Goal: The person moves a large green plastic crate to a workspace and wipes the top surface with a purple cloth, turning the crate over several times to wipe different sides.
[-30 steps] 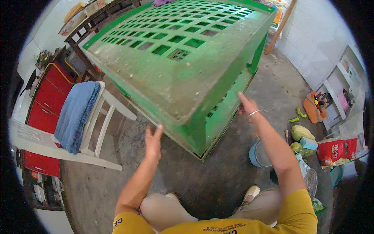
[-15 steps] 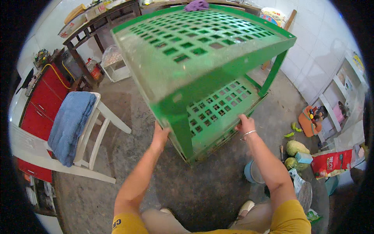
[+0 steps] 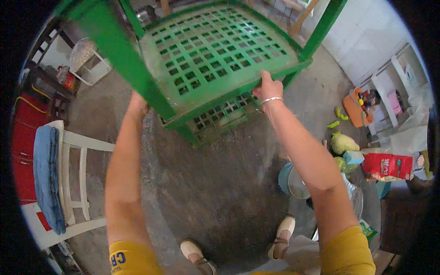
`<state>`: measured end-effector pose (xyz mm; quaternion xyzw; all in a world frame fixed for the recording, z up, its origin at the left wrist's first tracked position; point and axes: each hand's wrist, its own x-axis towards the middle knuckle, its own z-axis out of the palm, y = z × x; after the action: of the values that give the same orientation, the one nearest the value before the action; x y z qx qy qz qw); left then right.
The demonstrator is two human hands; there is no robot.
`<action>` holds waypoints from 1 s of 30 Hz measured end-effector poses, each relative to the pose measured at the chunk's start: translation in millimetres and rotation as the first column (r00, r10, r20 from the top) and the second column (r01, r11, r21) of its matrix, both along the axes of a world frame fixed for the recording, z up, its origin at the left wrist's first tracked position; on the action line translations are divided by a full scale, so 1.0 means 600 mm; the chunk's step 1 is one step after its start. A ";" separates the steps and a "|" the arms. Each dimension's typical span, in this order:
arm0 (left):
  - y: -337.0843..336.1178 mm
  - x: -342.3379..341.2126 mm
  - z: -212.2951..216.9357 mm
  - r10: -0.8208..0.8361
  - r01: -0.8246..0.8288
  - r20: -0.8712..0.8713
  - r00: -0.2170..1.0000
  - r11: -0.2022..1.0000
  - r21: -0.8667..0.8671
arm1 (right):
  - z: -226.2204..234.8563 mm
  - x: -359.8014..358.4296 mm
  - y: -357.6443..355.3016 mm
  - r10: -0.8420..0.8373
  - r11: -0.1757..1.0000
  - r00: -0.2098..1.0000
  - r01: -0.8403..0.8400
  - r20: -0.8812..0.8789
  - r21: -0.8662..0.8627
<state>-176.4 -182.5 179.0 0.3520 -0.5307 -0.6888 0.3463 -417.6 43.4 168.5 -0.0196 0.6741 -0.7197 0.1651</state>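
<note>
From the head camera, I hold a big green plastic shelf rack with perforated lattice tiers (image 3: 215,50) up in front of me, filling the view from ten to one o'clock. My right hand (image 3: 268,87), wearing a thin silver bangle (image 3: 271,99), is closed over the front edge of the upper tier, fingers curled on the rim. My left hand (image 3: 137,101) reaches up at eleven o'clock against the rack's thick green corner post (image 3: 126,68); its fingers are hidden behind the post, so I cannot tell how firmly it grips. A lower lattice tier shows beneath, between my arms. At nine o'clock stands a white wooden chair (image 3: 75,183) with a folded blue towel (image 3: 46,176) draped on it. At three o'clock, pale green cabbages (image 3: 343,143) lie on the grey concrete floor (image 3: 206,192), beside a red printed bag (image 3: 387,167).
</note>
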 end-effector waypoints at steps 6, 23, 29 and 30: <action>-0.033 0.037 -0.025 -0.093 0.123 0.101 0.991 0.930 -0.348 | 0.002 0.020 -0.004 0.158 0.985 0.984 -0.163 0.082 0.052; 0.156 0.155 0.497 0.454 -0.460 -0.149 0.879 0.719 -0.521 | 0.285 0.018 0.208 0.070 0.990 0.947 -0.029 -0.312 0.136; 0.129 0.053 0.673 0.362 -0.159 0.044 0.931 0.511 -0.845 | 0.627 0.029 0.104 0.003 0.999 0.467 -0.046 -0.884 -0.021; 0.125 0.032 0.675 0.425 0.018 0.220 0.878 0.429 -0.903 | 0.658 0.018 0.084 0.062 0.998 0.370 -0.042 -0.927 0.050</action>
<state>-157.1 -107.7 584.1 0.3207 -0.8222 -0.1697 0.4386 -407.1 93.6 563.5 -0.4394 0.6562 -0.5733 -0.2183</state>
